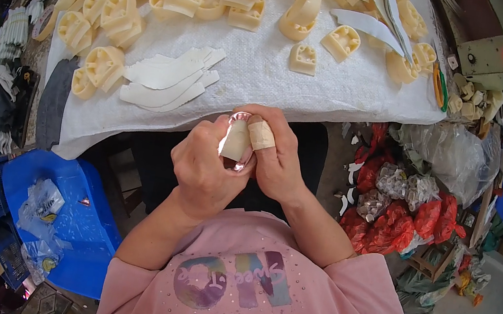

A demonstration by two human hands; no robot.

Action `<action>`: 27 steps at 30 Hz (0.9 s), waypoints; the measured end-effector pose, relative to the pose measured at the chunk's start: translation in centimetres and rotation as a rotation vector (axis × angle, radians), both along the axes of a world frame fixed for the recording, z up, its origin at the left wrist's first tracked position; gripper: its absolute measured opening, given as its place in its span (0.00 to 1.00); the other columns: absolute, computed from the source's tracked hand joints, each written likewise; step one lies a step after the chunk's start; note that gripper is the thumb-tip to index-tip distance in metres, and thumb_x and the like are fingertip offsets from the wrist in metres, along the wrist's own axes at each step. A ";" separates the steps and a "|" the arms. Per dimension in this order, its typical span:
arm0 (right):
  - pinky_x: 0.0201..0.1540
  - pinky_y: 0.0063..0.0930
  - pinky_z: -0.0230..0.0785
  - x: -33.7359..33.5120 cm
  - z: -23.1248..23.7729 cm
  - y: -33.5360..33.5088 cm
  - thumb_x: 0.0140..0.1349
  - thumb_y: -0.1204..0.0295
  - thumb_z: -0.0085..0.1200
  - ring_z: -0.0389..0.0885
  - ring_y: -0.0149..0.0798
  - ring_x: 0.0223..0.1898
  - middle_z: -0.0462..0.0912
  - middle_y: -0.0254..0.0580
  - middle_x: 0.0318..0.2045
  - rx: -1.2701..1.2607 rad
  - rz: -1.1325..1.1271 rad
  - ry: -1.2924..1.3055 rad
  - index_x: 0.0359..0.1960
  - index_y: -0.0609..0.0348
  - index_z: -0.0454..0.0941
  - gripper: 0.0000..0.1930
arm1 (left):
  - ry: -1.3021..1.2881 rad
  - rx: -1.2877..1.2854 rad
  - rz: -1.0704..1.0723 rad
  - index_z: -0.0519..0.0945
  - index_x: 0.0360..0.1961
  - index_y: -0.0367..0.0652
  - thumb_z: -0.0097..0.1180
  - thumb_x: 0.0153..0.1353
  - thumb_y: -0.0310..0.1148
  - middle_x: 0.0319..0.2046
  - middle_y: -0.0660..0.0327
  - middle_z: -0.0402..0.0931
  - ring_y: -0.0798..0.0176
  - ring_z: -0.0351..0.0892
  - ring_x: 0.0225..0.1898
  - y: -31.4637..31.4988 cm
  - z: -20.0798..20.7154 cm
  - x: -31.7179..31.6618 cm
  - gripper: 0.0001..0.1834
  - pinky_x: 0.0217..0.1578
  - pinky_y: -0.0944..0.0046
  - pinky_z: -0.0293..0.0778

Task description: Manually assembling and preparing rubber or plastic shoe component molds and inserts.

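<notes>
Just off the table's near edge, my left hand (204, 160) and my right hand (277, 157) are both closed round a small shoe heel (237, 141). Its rim is wrapped in shiny, silvery-pink material, and the middle is cream. My right thumb, bound with beige tape (261, 134), presses at its upper right side. The fingers of my left hand curl along its left side. Its underside is hidden by my hands. Beyond them, bare cream heels (304, 59) lie on the table. Thin white curved strips (172, 80) are stacked at the left front.
White woven cloth (263, 81) covers the table. At lower left stands a blue plastic tub (83, 216) with clear bags in it. Red bags (387, 226) are piled on the right, below clear plastic sheeting (453, 158). A machine box with a red light (497, 60) stands at far right.
</notes>
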State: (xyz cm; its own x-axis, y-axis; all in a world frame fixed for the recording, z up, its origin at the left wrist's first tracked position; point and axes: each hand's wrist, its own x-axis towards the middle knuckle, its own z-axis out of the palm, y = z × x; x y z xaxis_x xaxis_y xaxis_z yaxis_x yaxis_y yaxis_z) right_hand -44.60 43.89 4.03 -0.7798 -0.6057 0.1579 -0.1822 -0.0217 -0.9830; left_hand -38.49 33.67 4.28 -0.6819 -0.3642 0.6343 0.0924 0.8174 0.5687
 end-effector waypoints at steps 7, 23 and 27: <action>0.46 0.34 0.67 -1.5 -0.1 -1.3 0.65 0.68 0.43 0.74 0.49 0.41 0.74 0.49 0.38 0.051 0.179 0.042 0.51 0.60 0.69 0.15 | -0.051 0.239 0.056 0.73 0.41 0.37 0.64 0.46 0.24 0.31 0.58 0.75 0.65 0.77 0.26 -3.2 -1.1 1.7 0.19 0.28 0.66 0.74; 0.36 0.32 0.68 -5.7 2.1 -4.6 0.57 0.80 0.52 0.76 0.45 0.34 0.75 0.45 0.31 0.156 0.117 0.363 0.43 0.61 0.73 0.11 | -0.886 0.880 0.898 0.74 0.49 0.34 0.51 0.63 0.34 0.46 0.53 0.75 0.62 0.72 0.49 -26.1 -20.9 34.3 0.17 0.51 0.64 0.67; 0.37 0.31 0.68 -5.8 2.1 -5.5 0.57 0.79 0.52 0.77 0.43 0.35 0.75 0.45 0.31 0.189 0.146 0.418 0.42 0.62 0.74 0.10 | -0.464 1.185 0.731 0.71 0.54 0.37 0.53 0.62 0.36 0.45 0.53 0.75 0.59 0.73 0.48 -26.2 -27.3 36.9 0.21 0.51 0.62 0.66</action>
State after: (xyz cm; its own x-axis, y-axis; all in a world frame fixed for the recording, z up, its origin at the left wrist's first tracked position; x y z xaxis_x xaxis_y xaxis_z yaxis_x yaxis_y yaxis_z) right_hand -50.38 38.38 6.12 -0.5776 -0.7525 0.3163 -0.5706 0.0951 -0.8157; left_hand -1.62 7.44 -23.03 -0.1760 -0.8508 -0.4952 -0.5018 -0.3552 0.7887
